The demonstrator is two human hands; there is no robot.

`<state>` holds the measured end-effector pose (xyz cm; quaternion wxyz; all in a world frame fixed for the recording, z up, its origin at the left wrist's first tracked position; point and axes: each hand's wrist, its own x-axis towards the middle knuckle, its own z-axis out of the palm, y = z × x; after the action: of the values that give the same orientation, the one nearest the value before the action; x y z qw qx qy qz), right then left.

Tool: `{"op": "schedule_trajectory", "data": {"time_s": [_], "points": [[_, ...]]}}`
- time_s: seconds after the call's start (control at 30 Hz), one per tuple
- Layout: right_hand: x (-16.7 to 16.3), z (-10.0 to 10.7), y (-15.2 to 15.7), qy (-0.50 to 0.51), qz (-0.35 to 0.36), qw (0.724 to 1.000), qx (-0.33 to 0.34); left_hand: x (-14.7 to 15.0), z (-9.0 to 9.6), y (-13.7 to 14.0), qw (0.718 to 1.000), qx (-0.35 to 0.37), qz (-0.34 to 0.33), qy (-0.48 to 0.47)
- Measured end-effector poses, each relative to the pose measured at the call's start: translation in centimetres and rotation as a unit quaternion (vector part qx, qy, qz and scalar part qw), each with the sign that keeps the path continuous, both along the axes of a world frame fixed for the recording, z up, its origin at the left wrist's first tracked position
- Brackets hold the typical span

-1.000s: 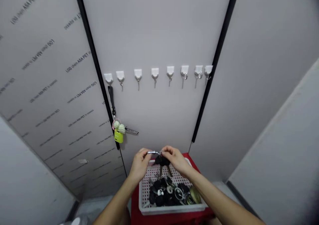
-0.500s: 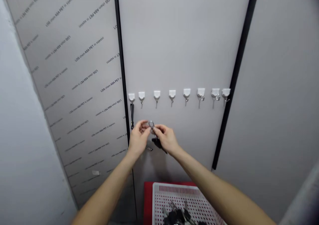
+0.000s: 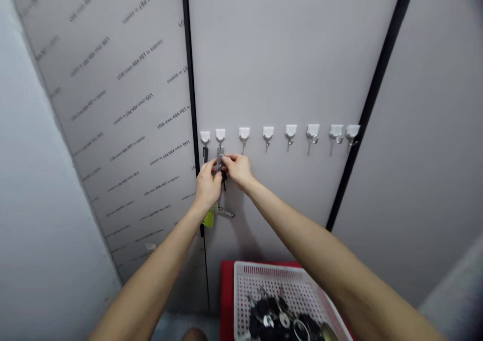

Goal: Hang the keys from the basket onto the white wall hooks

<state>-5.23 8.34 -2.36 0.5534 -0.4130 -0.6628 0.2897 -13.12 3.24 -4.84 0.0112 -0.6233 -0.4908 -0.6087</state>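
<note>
Duly found a black strap (image 3: 205,154) on the far-left hook (image 3: 205,136), with a yellow-green tag (image 3: 208,219) below. Saw the left hand (image 3: 208,185) narrowed around the lower end of a silver clip (image 3: 220,156); could not tell its hold. Noted that clip at the second hook (image 3: 220,135), pinched by the right hand (image 3: 239,170); could not confirm seating. Judged one hanging done, the second under way. Counted six bare hooks (image 3: 267,132) further right, and more keys (image 3: 263,308) left in the white basket (image 3: 302,288).
</note>
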Motion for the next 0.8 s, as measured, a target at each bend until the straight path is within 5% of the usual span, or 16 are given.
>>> {"op": "schedule_trajectory", "data": {"time_s": [0.13, 0.23, 0.33, 0.47, 0.8], "points": [[3.1, -3.5, -1.6, -0.020, -0.002, 0.999, 0.047, 0.8, -4.1, -2.3, 1.000, 0.000, -0.024, 0.019], [6.6, -9.3, -4.3, -0.111, 0.055, 0.992, -0.013, 1.7, -9.3, -4.5, 0.983, -0.099, -0.101, 0.113], [9.9, -16.2, -7.8, -0.244, 0.150, 0.952, -0.108, 2.8, -14.6, -6.5, 0.924, -0.233, -0.154, 0.260], [12.7, -22.3, -11.0, -0.388, 0.113, 0.907, -0.117, 4.4, -18.6, -7.8, 0.836, -0.325, -0.197, 0.395], [14.2, -23.1, -11.4, -0.480, 0.016, 0.869, -0.116, 6.4, -18.9, -7.4, 0.774, -0.360, -0.161, 0.496]]}}
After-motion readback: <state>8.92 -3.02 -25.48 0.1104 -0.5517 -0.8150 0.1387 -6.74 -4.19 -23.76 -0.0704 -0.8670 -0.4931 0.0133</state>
